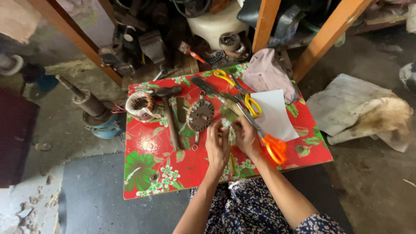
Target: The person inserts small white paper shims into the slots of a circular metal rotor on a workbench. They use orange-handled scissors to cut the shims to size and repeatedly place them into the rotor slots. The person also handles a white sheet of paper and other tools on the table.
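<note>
Low bench (147, 173) w/ red floral cover. On it lay: hammer (170, 113), wound stator (139, 105), round slotted core (200, 115), yellow scissors (237, 89), orange scissors (269, 143), white paper (277, 115), grey cloth (266, 73).

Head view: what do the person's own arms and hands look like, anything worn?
Both forearms are bare, with no gloves, rings or watch visible on the left hand or right hand. A dark blue floral-print sleeve shows at the right upper arm, matching the garment over the lap.

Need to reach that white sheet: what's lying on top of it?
On the white paper sheet: the orange-handled scissors cross its lower left edge, the yellow-handled scissors overlap its left corner. Anything beneath it is hidden.
</note>
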